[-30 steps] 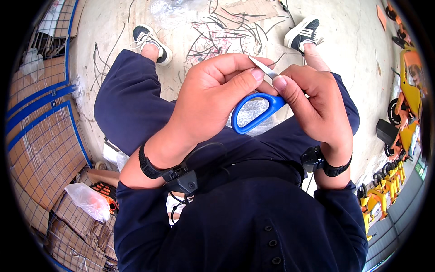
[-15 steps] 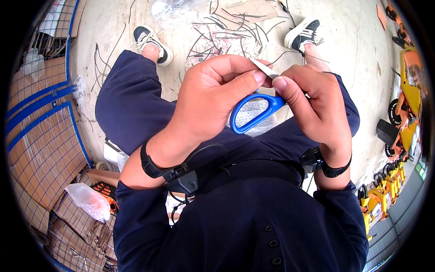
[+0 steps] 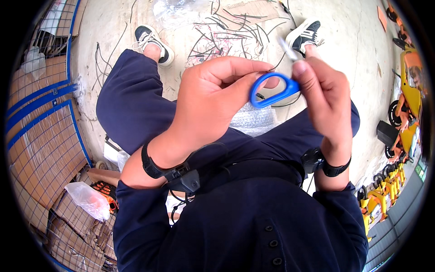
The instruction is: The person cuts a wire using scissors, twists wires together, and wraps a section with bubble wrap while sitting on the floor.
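Observation:
My right hand (image 3: pixel 324 86) is closed on a pair of scissors (image 3: pixel 283 94) with a blue handle. The pale blades, smeared by motion, point up and away past the thumb, and the handle loop hangs over toward my left fingertips. My left hand (image 3: pixel 213 97) pinches a thin black cable (image 3: pixel 283 106) between thumb and fingers. Part of the cable bends below the scissor handle, with a small dark end near the loop. My left fingers partly hide the cable.
Cut black and red wire pieces (image 3: pixel 226 43) litter the floor between my shoes, beside clear plastic (image 3: pixel 174 12) and cardboard (image 3: pixel 253 11). Bubble wrap (image 3: pixel 253 120) lies between my legs. A blue mesh cage (image 3: pixel 68 90) stands left; yellow-orange wheeled items (image 3: pixel 410 81) line the right.
My right hand has moved right and slightly up with the scissors, drawing the blades away from my left fingertips. The left hand stays nearly in place.

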A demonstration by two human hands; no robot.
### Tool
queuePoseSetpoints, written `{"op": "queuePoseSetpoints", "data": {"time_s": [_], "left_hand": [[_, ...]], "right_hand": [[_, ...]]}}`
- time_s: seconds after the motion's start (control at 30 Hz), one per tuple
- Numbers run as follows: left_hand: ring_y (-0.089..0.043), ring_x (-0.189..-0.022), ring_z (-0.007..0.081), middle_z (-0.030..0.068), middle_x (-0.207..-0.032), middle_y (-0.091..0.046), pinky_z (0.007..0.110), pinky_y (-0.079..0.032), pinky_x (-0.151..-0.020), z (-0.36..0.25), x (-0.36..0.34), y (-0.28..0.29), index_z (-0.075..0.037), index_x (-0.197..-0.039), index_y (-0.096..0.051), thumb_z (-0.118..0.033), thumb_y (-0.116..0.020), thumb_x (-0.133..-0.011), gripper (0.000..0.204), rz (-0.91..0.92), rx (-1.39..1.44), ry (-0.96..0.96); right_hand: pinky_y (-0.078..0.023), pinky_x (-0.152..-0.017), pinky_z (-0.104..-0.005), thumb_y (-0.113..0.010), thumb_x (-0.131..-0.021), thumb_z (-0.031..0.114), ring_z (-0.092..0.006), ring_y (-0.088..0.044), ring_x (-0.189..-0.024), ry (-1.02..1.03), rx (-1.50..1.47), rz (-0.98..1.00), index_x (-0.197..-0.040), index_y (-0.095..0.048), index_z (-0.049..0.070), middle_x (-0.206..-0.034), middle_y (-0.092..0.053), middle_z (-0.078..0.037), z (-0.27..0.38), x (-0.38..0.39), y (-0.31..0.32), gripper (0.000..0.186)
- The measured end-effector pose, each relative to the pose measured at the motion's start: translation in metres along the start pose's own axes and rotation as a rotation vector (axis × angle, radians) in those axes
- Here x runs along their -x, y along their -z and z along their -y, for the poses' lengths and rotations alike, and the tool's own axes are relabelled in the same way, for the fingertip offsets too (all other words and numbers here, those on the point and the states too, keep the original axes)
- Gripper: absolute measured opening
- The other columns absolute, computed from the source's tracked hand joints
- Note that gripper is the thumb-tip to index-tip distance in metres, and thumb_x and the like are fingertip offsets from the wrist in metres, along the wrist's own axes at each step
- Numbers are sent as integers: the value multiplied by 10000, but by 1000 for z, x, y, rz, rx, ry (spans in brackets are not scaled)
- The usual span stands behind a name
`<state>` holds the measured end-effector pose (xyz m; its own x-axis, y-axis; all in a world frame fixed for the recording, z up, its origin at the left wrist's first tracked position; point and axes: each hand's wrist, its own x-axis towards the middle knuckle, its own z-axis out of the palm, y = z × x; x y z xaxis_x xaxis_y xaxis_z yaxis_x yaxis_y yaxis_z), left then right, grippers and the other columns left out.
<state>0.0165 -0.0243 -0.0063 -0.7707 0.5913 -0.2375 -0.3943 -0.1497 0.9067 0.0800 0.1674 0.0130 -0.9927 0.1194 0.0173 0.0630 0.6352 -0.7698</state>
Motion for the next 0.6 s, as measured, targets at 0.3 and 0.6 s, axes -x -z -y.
{"op": "queuePoseSetpoints", "data": {"time_s": [0.3,0.6], "left_hand": [[-634,-770,64,146,-1002,-705,183,-503,-686,0,0,3,56,-1126,-632,-44,-586,-929,225,30,-29,10],[-651,-848,80,132,-1008,-702,190,-517,-747,0,-1,7,62,-1124,-627,-72,-594,-928,240,50,13,94]], "right_hand": [[-392,-541,-337,-623,-902,170,-262,-527,-506,172,-22,115,-748,-637,41,-570,-548,-78,13,3,-3,202],[-375,-515,-350,-630,-899,174,-292,-499,-471,198,-37,76,-741,-632,32,-538,-512,-105,10,-1,-13,212]]}}
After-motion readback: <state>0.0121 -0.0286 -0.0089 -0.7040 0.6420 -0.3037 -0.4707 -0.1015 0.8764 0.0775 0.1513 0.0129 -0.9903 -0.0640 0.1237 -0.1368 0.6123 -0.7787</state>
